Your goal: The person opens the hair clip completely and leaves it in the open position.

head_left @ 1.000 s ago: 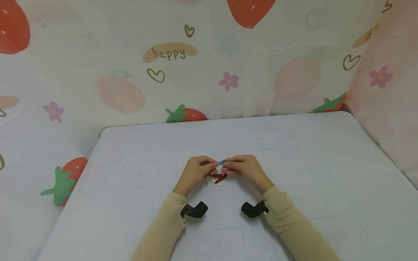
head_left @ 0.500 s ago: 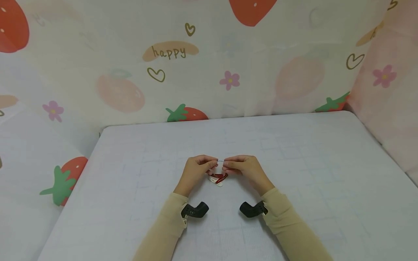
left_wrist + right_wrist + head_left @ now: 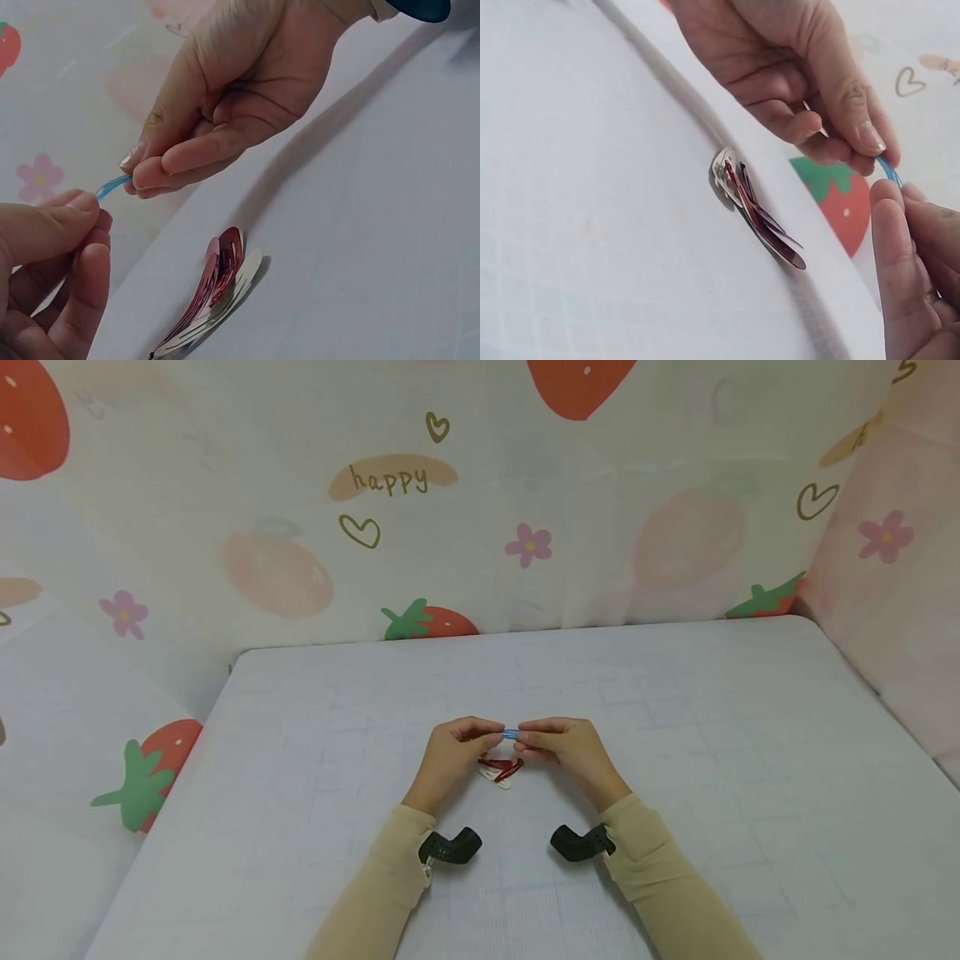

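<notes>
Between both hands, a little above the table, is a blue snap hair clip (image 3: 511,734), narrow and slightly curved in the left wrist view. My left hand (image 3: 455,754) pinches one end between thumb and fingers. The other end is pinched by my right hand (image 3: 567,750). Fingertips cover both ends of the clip, so only its middle shows. Just below the hands, a small pile of red, pink and white snap hair clips (image 3: 217,292) lies on the table, touched by neither hand.
The white-covered table (image 3: 337,877) reaches back to a patterned cloth wall (image 3: 465,560), with more cloth at both sides. A black wrist camera (image 3: 452,846) sticks out from the left sleeve, and another black camera (image 3: 582,843) from the right sleeve.
The blue hair clip has turned between the fingers: half a second ago it looked like a thin line, and now its blue face shows. Both hands stay almost in place; the pile is unmoved.
</notes>
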{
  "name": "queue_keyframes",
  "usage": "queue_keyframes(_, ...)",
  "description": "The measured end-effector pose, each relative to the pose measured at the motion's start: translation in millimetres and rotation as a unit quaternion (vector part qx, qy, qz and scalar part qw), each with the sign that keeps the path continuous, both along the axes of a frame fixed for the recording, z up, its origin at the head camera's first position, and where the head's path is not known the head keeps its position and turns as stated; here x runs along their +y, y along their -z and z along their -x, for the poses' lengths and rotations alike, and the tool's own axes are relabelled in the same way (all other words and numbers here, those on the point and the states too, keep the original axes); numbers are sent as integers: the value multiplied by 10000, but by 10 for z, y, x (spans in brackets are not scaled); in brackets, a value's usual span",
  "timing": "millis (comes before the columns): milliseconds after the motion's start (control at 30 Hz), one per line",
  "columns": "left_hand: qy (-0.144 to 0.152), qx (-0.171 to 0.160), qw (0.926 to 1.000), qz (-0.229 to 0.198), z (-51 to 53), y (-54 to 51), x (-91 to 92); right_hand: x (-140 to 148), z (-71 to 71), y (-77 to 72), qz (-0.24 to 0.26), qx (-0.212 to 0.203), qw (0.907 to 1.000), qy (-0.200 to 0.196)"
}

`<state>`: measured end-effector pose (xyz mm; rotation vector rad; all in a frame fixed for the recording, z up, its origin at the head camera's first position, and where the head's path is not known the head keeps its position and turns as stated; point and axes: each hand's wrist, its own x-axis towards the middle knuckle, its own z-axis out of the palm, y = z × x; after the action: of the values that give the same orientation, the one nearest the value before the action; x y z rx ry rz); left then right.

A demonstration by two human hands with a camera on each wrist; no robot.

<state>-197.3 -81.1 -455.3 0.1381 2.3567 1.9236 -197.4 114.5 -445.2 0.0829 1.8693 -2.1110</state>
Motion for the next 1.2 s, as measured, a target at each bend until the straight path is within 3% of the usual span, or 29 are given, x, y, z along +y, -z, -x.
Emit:
queue_keyframes(300, -93, -229, 9983, -520, 12, 2, 44, 13, 6, 11, -219, 230, 9994, 109)
queue_keyframes(700, -285, -272, 9977, -556, -21, 50, 49, -9, -1, 41, -56, 349, 9990, 289)
queue_keyframes(867, -307, -178, 9972, -658, -31, 77, 56, -28, -5, 53, -133, 484, 9983, 309)
queue_keyframes(1200, -409, 142, 9982, -423, -47, 72, 102, -50, -14, 48, -229, 635, 9967, 444)
